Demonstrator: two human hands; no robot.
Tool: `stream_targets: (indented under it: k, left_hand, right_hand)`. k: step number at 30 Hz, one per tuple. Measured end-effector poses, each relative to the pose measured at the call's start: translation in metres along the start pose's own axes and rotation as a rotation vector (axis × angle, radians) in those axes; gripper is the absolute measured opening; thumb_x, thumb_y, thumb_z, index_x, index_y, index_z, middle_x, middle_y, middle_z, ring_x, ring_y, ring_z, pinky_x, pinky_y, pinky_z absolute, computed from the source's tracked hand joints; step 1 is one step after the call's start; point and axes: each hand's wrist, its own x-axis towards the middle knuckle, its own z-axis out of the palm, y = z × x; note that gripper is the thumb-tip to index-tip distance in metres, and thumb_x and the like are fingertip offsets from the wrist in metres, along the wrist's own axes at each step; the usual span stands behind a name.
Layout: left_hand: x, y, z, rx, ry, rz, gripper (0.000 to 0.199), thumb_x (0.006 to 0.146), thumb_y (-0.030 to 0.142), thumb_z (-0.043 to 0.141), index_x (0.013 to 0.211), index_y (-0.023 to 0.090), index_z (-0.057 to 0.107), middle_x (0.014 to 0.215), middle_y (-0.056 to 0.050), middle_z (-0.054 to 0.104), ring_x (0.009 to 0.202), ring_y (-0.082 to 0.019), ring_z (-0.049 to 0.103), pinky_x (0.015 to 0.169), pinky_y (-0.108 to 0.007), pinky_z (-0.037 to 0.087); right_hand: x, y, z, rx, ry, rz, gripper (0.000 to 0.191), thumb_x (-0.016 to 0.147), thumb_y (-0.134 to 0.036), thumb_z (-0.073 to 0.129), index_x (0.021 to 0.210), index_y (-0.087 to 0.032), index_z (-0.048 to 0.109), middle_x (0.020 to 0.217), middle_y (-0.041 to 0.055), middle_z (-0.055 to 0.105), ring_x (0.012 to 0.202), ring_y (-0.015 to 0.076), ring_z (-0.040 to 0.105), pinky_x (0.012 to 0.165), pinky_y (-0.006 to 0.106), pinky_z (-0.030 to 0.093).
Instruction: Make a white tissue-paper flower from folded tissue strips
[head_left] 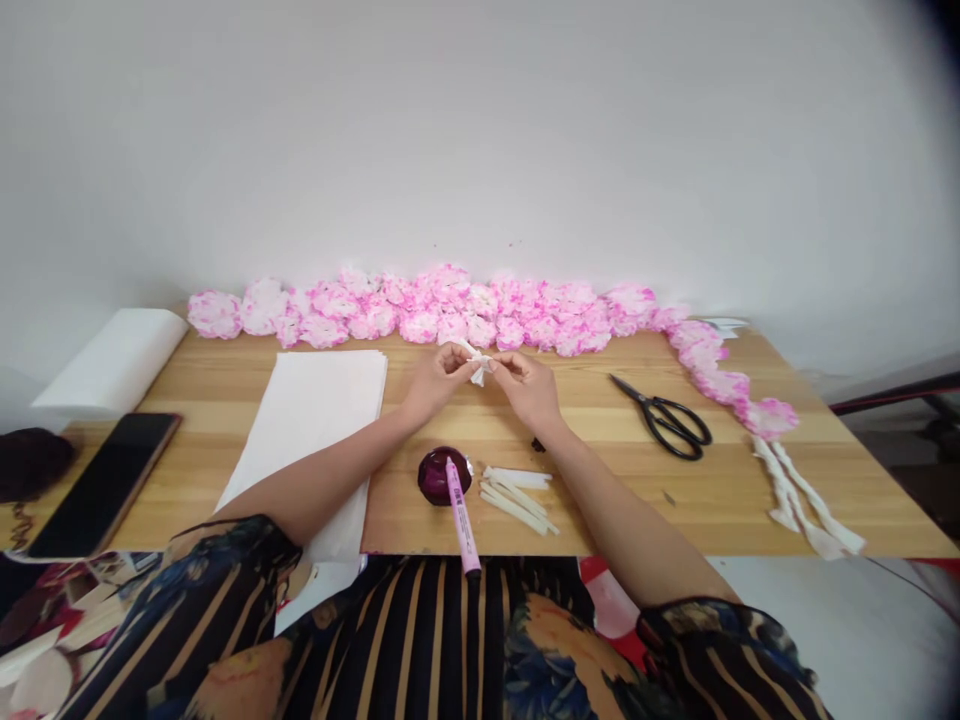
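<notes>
Between both hands, above the middle of the wooden table, is a small piece of white tissue paper (478, 366), gathered or twisted in the centre. My left hand (441, 378) pinches its left side between thumb and fingers. From the right, my right hand (528, 386) pinches the other side, its fingertips almost meeting the left ones. Just beyond the hands runs a row of pink and white paper flowers (450, 325). Nearer to me, a pink marker pen (463, 520) rests on a dark purple round dish (433, 476), beside several pale thin sticks (517, 500).
Black-handled scissors (664, 415) lie to the right. White twisted paper strips (802, 500) hang toward the right front edge. A stack of white paper (319, 400), a phone (105, 485) and a white paper pack (116, 360) are on the left. A wall stands behind.
</notes>
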Motion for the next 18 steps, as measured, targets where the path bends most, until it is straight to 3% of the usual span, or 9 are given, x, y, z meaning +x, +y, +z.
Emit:
stream_targets:
  k: [4, 8, 14, 18]
  left_hand:
    - [-0.002, 0.000, 0.000, 0.097, -0.002, 0.021, 0.016, 0.078, 0.030, 0.067, 0.079, 0.016, 0.059, 0.073, 0.000, 0.064, 0.069, -0.011, 0.059, 0.068, -0.024, 0.046]
    - [-0.006, -0.001, 0.002, 0.144, -0.048, 0.080, 0.015, 0.080, 0.031, 0.065, 0.081, 0.016, 0.062, 0.078, -0.002, 0.067, 0.073, -0.013, 0.062, 0.072, -0.025, 0.048]
    - [-0.001, -0.001, 0.000, -0.024, 0.010, -0.026, 0.022, 0.073, 0.033, 0.071, 0.079, 0.016, 0.059, 0.074, 0.001, 0.063, 0.066, -0.011, 0.058, 0.067, -0.024, 0.047]
    - [-0.002, 0.001, 0.000, 0.027, -0.003, -0.002, 0.022, 0.074, 0.034, 0.071, 0.079, 0.016, 0.060, 0.074, 0.000, 0.064, 0.068, -0.012, 0.059, 0.067, -0.025, 0.047]
  right_hand:
    - [-0.002, -0.005, -0.001, -0.106, -0.054, -0.085, 0.019, 0.085, -0.038, 0.061, 0.090, -0.023, 0.072, 0.093, 0.0034, 0.076, 0.087, 0.0219, 0.068, 0.084, 0.037, 0.050]
    - [-0.003, -0.008, -0.002, -0.258, -0.028, -0.168, 0.021, 0.088, -0.038, 0.059, 0.084, -0.023, 0.072, 0.086, 0.0050, 0.074, 0.082, 0.0223, 0.066, 0.079, 0.037, 0.048]
    - [0.001, 0.002, 0.001, 0.107, 0.030, 0.089, 0.020, 0.081, -0.040, 0.063, 0.081, -0.021, 0.070, 0.078, 0.0011, 0.073, 0.071, 0.0181, 0.064, 0.071, 0.031, 0.049]
    - [0.004, 0.002, 0.000, 0.152, -0.015, 0.111, 0.023, 0.079, -0.042, 0.065, 0.084, -0.020, 0.070, 0.083, 0.0018, 0.073, 0.074, 0.0179, 0.064, 0.073, 0.031, 0.049]
